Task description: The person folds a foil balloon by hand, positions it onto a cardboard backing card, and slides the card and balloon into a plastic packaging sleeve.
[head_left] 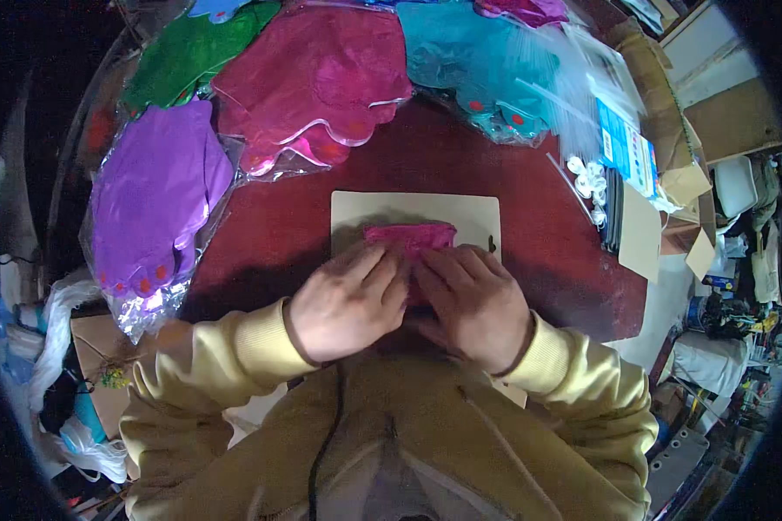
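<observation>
A small folded piece of magenta fabric [411, 234] lies over a beige card [417, 204] at the table's middle. My left hand [352, 300] grips the fabric's left side, its fingers bent and pressed together. On the right side, my right hand [473, 304] holds the same fabric with curled fingers, the fingertips close to those of my left hand. Both hands hide the fabric's lower part and much of the card. A small dark slot shows near the card's right edge.
On the dark red table [547, 234] lie bagged fabric pieces: purple [152, 191], green [195, 52], magenta [313, 74] and teal [482, 65]. Clear plastic strips [573, 104], white coils [587, 184] and a cardboard box [660, 95] are at the right.
</observation>
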Motion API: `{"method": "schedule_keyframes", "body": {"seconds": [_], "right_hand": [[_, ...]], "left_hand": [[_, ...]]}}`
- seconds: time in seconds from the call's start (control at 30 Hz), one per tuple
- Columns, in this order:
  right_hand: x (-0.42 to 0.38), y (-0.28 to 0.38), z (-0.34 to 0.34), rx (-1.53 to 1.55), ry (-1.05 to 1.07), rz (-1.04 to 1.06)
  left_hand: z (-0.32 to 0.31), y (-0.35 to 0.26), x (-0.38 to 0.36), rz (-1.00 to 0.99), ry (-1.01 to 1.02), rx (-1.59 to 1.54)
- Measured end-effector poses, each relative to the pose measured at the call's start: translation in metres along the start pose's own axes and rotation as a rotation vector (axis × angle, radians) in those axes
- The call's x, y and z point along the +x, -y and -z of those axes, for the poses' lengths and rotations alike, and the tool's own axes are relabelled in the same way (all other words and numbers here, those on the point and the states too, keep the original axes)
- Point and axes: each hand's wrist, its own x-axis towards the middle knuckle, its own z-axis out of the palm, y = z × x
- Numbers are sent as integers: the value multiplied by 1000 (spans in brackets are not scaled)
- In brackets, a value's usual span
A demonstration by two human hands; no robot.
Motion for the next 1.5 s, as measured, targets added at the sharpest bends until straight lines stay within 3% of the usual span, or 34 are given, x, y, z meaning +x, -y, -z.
{"method": "schedule_keyframes", "body": {"seconds": [0.1, 0.2, 0.23, 0.3, 0.33, 0.43, 0.57, 0.73, 0.83, 1.0, 1.1, 1.13, 1.23, 1.37, 1.5], "right_hand": [[2, -2, 3, -35, -16, -19], [8, -7, 10, -20, -25, -12], [8, -9, 17, 258, -88, -206], [4, -12, 27, 819, -198, -595], [3, -14, 27, 820, -194, -595], [1, -21, 21, 1197, 78, -981], [4, -16, 6, 1314, 167, -1008], [11, -6, -5, 1386, 155, -973], [14, 1, -14, 1599, 55, -945], [17, 0, -2, 1591, 176, -1037], [20, -1, 22, 310, 542, -586], [18, -6, 23, 311, 543, -582], [8, -24, 21, 69, -43, -127], [-1, -20, -9, -12, 137, -46], [-2, -14, -8, 44, 177, -135]], "left_hand": [[8, 3, 7, 27, -62, -43], [30, 17, 6, 195, -305, -194], [29, 27, -1, 192, -304, -188], [22, 43, -17, 500, -291, -28], [17, 43, -22, 505, -290, -29], [14, 39, -24, 415, -248, -213], [19, 25, -17, 426, -148, -306], [2, 6, -6, 335, -204, -181], [-11, -1, -4, 323, -33, -122], [-15, -3, 2, 329, -99, -157], [-16, -4, -1, 257, -70, -20], [-16, -4, 0, 261, -70, -18], [-17, -7, 2, 300, -75, -32], [-16, 8, -2, 367, -112, -393], [-2, 32, -12, 210, -24, -229]]}}
